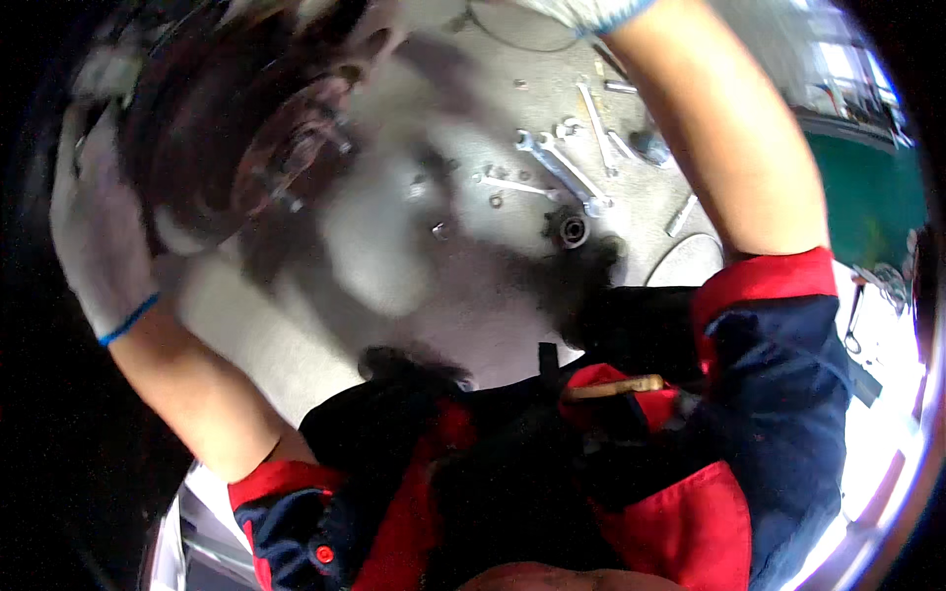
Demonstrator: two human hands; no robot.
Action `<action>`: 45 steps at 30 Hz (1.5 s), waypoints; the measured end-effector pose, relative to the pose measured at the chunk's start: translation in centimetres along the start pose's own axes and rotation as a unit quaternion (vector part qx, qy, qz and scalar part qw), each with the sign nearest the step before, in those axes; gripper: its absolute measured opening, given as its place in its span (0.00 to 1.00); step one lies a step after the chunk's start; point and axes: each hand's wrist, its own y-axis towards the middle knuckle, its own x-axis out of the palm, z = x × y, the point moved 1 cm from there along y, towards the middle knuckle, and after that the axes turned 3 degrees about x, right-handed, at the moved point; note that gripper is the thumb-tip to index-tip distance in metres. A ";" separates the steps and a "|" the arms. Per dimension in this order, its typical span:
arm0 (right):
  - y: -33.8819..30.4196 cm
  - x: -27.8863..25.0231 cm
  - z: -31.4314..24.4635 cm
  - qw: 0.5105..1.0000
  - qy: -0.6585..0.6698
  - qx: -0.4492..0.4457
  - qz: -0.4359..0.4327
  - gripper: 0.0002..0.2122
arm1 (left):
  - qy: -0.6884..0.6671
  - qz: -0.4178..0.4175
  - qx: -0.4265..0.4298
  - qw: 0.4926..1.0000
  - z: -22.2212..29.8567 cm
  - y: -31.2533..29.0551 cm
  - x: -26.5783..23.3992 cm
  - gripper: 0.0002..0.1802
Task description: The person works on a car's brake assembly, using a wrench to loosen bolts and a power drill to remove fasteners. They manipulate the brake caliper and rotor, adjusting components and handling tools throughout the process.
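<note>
Floor: pale grey and speckled, crossed by soft shadows, with daylight glaring in at the right edge.
Left arm: bare below a red cuff, stretched up and outward; the left hand wears a white glove with a blue wrist edge, fingers pointing up.
Left fingers: blurred at the tips — I cannot tell whether they grip anything.
Right arm: raised across the upper right; the gloved right hand is cut by the top edge, its fingers out of view, so their state cannot be told.
Machine part: big, dark and reddish, just right of the left fingers — contact unclear — and left of the right hand.
Tools: wrenches lie scattered near a black toothed ring.
Right side: a green panel stands beyond the right arm.
</note>
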 end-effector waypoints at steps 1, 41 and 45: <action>-3.3 0.9 4.0 0.996 -0.002 -0.052 0.079 0.14 | 0.032 -0.012 0.037 0.999 -0.3 -0.3 0.1 0.23; -48.5 -4.7 39.3 0.644 -0.025 0.702 -0.304 0.32 | 0.661 -0.050 0.172 0.729 -3.7 1.5 -9.9 0.30; -49.7 -5.1 42.7 0.634 -0.127 0.677 -0.351 0.29 | 0.730 -0.063 0.182 0.656 -4.9 1.4 -13.3 0.32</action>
